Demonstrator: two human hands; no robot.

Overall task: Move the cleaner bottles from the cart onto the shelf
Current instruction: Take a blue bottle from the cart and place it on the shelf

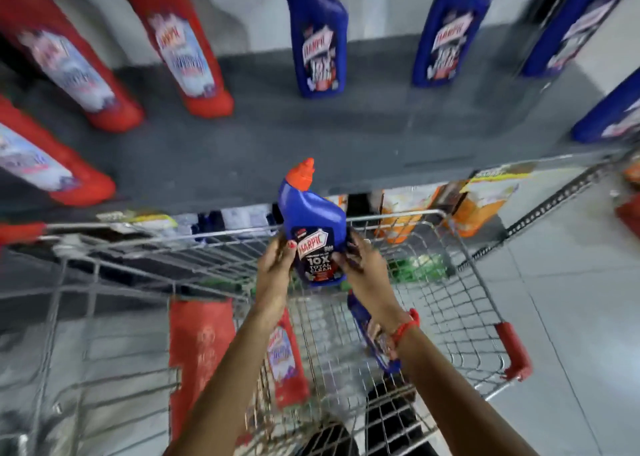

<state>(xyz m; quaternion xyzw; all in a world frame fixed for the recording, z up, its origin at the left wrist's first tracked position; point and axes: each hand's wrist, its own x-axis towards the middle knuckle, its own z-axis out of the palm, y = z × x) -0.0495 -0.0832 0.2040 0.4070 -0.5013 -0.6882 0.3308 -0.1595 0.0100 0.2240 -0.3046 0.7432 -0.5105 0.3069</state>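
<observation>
A blue cleaner bottle (313, 233) with an orange-red cap is held upright above the wire cart (460, 303), just short of the grey shelf (311, 150). My left hand (275, 268) grips its left side and my right hand (363, 265) grips its right side. In the cart lie a red bottle (287, 355) and another blue bottle (372, 337), partly hidden by my right arm. On the shelf stand red bottles (194, 50) at the left and blue bottles (318, 43) at the right.
A red panel (199, 351) hangs on the cart's inner divider. Orange packets (478, 202) and other goods sit on a lower shelf beyond the cart rim. The cart's red handle end (512, 351) sticks out at the right, over tiled floor (571, 299).
</observation>
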